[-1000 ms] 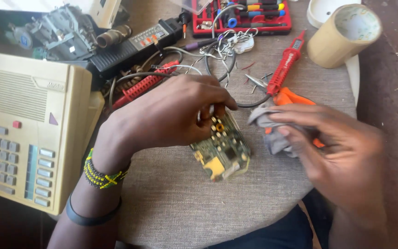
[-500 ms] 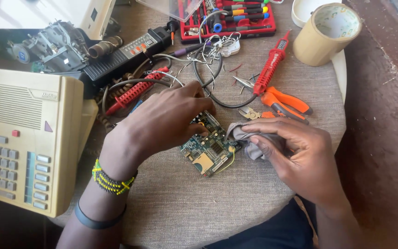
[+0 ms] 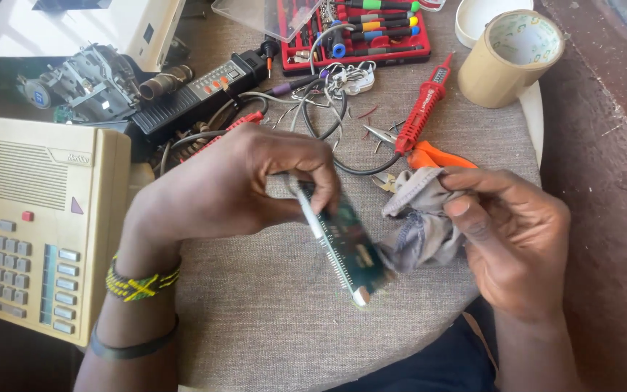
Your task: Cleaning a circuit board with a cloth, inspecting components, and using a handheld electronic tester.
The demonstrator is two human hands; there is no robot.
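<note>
Two hands meet over a grey-cloth table (image 3: 270,319); the left hand (image 3: 234,185) pinches a green circuit board (image 3: 346,250) at its upper end between thumb and fingers, holding it tilted on edge above the table, its lower end pointing toward the person; the right hand (image 3: 517,239) is closed around a bunched grey rag (image 3: 419,221), which touches the board's right side near its lower end. Just behind the rag lie orange-handled pliers (image 3: 437,156) and a red tester pen (image 3: 422,112), with a loop of dark cable (image 3: 342,156) beside them; farther back sit a red screwdriver set (image 3: 357,33) and a tape roll (image 3: 509,58). Left of the left wrist, with its beaded bracelet (image 3: 143,279), stands a beige desk phone (image 3: 34,225); behind that lies a black handset (image 3: 197,98).
</note>
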